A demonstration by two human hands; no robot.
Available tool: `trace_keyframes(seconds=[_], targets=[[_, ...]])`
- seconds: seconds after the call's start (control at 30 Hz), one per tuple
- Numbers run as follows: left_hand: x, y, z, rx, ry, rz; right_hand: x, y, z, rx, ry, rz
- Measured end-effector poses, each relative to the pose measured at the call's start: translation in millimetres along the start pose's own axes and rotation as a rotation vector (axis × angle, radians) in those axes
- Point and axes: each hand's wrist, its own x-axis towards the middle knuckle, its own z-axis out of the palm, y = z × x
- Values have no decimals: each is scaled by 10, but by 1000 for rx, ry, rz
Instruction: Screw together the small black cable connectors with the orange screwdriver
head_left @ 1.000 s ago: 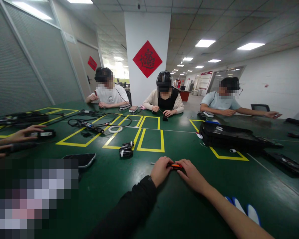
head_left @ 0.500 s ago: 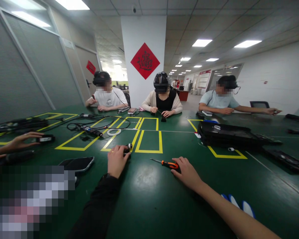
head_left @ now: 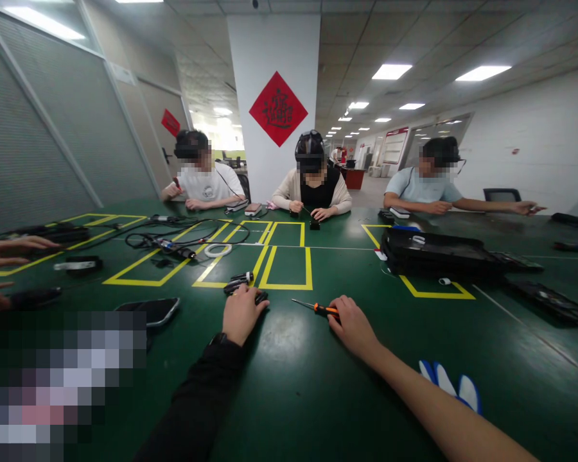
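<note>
Quite a decent open lane was left on the green bench (head_left: 282,378) between the left hand (head_left: 243,314) and the screwdriver (head_left: 325,310). Past that hand, though, the way was blocked by black cylinders (head_left: 238,280). Leftward, room was eaten up by the phone (head_left: 161,310), and over right by a bulky black case (head_left: 433,250).

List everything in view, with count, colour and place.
Screwdriver: one, orange-black, at right fingers
Cylinders: about three, black-white, at left fingers
Phone: one, dark, left
Ring: one, white, beyond cylinders
Cables: several, mostly black, far left
Case: one, black, right
Glove: at least one, blue-white, near right
Tape outlines: several, yellow, tabletop
Table: one, green, central
Red signs: two, pillar and door
Seated people: three, light clothing visible, opposite
Small items: too unclear
Left hand: one, black-sleeved
Right hand: one, bare-armed
</note>
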Motion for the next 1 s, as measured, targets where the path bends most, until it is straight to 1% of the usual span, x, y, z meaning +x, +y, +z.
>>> trace_keyframes(seconds=[0.07, 0.13, 0.23, 0.3, 0.4, 0.47, 0.53, 0.6, 0.67, 0.8, 0.83, 0.9, 1.0], targets=[[-19, 115, 67, -45, 7, 19, 5, 30, 21, 86, 6, 76], [-24, 236, 149, -96, 23, 35, 68, 77, 38, 231, -16, 181], [19, 427, 297, -198, 40, 74, 301, 207, 29, 525, -78, 340], [87, 558, 404, -309, 54, 73, 501, 339, -4, 610, -68, 376], [221, 730, 550, -527, 85, 29, 698, 560, -54, 643, 42, 383], [302, 804, 617, -653, 110, 30, 702, 671, -54, 644, 146, 396], [353, 835, 648, -748, 89, 68, 627, 726, -21, 637, 240, 405], [365, 833, 645, -842, 57, 88, 535, 726, 22, 625, 299, 401], [347, 818, 615, -972, 11, 51, 479, 688, 50, 611, 323, 394], [282, 798, 521, -1298, -194, -30, 492, 547, 45, 599, 306, 393], [268, 792, 499, -1332, -220, -48, 495, 496, 43, 604, 288, 388], [245, 770, 463, -1338, -222, -79, 469, 374, 54, 626, 230, 363], [217, 710, 427, -1289, -207, -63, 349, 184, 86, 666, 123, 253]])
